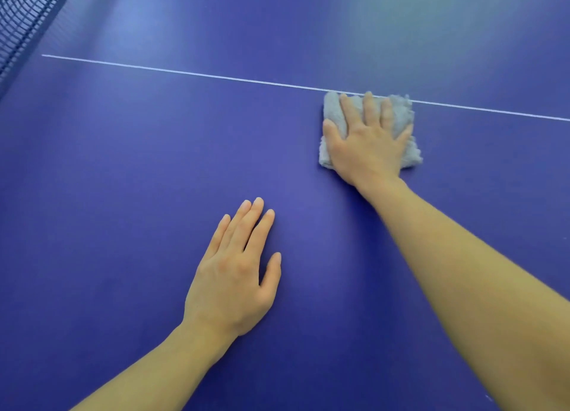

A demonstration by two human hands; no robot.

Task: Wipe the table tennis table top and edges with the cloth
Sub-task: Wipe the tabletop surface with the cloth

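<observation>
The right hand (pixel 368 139) lies flat on a folded grey cloth (pixel 336 114), fingers straight and spread, pressing it against the blue tabletop (pixel 123 163). The cloth sits right at the thin white line (pixel 185 72) that crosses the surface, its far edge touching that line. The left hand (pixel 236 275) rests palm down on the bare tabletop, nearer the person and well apart from the cloth, fingers straight and close together, holding nothing. A dark net (pixel 21 18) shows at the upper left corner.
</observation>
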